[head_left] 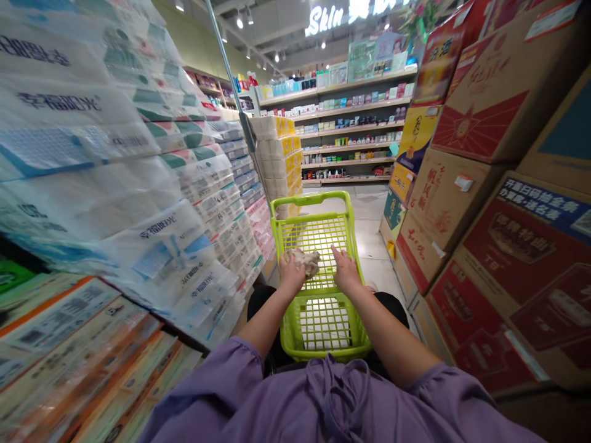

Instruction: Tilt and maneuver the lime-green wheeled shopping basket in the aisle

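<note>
A lime-green plastic shopping cart [318, 215] stands in front of me in a narrow aisle. My left hand [292, 269] is closed on a crumpled beige cloth [305, 260] that rests against the cart's mesh. Beside it, my right hand [345, 267] lies on the mesh with its fingers stretched forward. Both arms reach out from purple sleeves.
Wrapped packs of tissue paper [138, 184] are stacked high along the left. Piled cardboard boxes [484, 184] wall in the right side. Stocked shelves [351, 123] stand at the aisle's far end, past a tiled floor [373, 240]. A metal pole [235, 92] rises left of the cart.
</note>
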Available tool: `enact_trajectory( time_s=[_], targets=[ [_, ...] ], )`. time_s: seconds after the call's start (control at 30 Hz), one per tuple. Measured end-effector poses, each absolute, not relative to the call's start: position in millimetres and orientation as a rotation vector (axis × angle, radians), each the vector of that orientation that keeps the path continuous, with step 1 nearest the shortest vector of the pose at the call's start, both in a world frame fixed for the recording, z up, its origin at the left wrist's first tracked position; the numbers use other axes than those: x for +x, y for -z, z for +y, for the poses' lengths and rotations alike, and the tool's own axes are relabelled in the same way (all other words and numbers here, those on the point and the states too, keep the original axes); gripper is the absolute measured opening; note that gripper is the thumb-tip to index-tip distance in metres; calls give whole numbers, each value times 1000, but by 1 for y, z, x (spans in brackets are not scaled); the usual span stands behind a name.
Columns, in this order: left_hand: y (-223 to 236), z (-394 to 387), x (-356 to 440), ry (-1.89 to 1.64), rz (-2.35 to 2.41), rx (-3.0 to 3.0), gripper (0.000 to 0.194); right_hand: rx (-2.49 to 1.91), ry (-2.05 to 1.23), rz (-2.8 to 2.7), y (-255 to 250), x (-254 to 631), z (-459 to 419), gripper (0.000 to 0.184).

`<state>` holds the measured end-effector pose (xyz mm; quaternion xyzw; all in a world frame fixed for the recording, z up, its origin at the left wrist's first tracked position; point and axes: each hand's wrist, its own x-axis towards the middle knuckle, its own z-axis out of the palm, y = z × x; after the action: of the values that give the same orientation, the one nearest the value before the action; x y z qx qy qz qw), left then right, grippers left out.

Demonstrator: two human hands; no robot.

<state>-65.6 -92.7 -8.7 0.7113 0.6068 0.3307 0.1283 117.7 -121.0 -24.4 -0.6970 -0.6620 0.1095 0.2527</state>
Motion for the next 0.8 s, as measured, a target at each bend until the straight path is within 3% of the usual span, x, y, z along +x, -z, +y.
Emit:
enact_trajectory(
  time_s=[0.13,0.27,0.43,0.5,0.67,0.8],
  targets=[
    [13,-104,-65,-798,1617,2588,55,-1898,-291,-1796,25,118,-121,96],
    [16,-96,-64,-532,1525,2587,49,-1902,-283,-1795,24,117,-121,95],
    [-9,-57,-63,-994,1506,2049,30,-1899,-306,-1804,21,117,-123,93],
    [-20,-43,-62,-1096,1488,1920,32,-1899,-310,-1806,20,117,-123,92],
    [-13,-43,-61,-951,1491,2063,36,-1906,-323,-1803,20,117,-123,94],
    [13,-71,-60,-743,1472,2365,56,-1911,-327,-1803,22,117,-121,93]
  ],
)
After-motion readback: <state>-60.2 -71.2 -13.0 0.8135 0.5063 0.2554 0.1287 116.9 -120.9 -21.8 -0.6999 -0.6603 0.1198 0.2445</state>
